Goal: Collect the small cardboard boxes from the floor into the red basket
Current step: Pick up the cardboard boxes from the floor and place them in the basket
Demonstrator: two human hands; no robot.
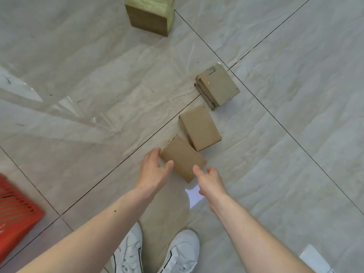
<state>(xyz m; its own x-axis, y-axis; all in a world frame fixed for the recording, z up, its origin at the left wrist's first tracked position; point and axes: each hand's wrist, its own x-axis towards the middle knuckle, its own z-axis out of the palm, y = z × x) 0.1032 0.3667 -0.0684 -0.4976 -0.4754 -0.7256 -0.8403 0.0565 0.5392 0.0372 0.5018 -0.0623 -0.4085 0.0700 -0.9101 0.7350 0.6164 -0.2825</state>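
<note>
Three small brown cardboard boxes lie in a diagonal row on the grey tiled floor. The nearest box (182, 158) sits between my hands. My left hand (154, 166) touches its left edge, fingers spread around the corner. My right hand (209, 181) hovers at its near right corner, fingers apart and holding nothing. The middle box (200, 128) and the far box (217, 86) lie beyond, untouched. A corner of the red basket (15, 213) shows at the left edge, well to the left of the boxes.
A larger greenish-brown box (150, 14) stands on the floor at the top of the view. My white shoes (157, 253) are at the bottom centre. Dark tile joints cross the glossy floor.
</note>
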